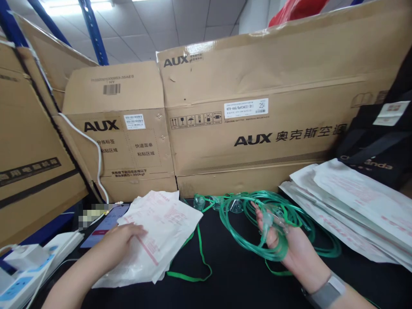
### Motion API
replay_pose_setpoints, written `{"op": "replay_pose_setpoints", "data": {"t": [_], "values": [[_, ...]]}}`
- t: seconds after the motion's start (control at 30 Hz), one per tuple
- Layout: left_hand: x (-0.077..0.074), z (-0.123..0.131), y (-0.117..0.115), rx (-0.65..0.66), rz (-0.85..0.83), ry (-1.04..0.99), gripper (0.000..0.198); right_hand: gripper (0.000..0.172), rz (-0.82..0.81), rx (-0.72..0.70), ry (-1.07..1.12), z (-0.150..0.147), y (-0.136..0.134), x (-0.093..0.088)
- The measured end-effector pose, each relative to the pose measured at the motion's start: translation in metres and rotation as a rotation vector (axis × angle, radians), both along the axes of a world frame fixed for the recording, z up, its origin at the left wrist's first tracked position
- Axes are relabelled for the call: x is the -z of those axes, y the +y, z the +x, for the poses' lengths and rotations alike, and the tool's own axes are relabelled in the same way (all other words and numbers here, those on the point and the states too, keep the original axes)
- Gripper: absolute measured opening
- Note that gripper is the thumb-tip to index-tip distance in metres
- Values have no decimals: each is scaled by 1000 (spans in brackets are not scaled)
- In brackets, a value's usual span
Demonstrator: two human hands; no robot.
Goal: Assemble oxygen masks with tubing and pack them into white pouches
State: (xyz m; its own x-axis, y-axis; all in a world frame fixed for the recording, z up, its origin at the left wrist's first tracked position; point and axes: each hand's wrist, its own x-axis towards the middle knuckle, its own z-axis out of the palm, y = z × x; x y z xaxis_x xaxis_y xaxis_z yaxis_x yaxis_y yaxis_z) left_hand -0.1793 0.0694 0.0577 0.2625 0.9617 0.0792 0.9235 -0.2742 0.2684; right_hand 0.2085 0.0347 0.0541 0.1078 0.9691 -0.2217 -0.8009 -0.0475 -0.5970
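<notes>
My left hand (120,240) is closed on the near left side of a few white paper pouches (161,227) with red print, thumb on top; its other fingers are mostly hidden. On the right, my right hand (286,240), palm up, has its fingers curled round a clear oxygen mask (268,219) with coiled green tubing (234,238). Loops of that tubing hang over and around the hand. More clear mask parts (236,206) lie behind, against the cardboard. A green elastic strap (201,257) trails across the black table between my hands.
A stack of white pouches (363,206) lies at the right beside a black bag (376,137). Large cardboard boxes (206,150) wall off the back and left. A phone (106,225) lies behind my left hand, with a power strip (41,262) at the left edge.
</notes>
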Motion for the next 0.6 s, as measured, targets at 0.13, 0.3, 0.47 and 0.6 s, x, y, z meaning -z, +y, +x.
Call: {"op": "replay_pose_setpoints", "data": {"t": [0.13,0.3,0.47,0.6], "values": [[-8,52,-23,36,153,-34,29,21,-27,-20,-34,-7,-2,2],[-1,110,-45,30,305,220,20,16,-67,-38,-44,-15,-6,5],[5,105,-44,-52,187,249,32,15,-84,-39,-44,-18,-9,3],[-2,99,-42,-88,128,39,20,9,-91,-63,-79,-22,-12,-1]]}}
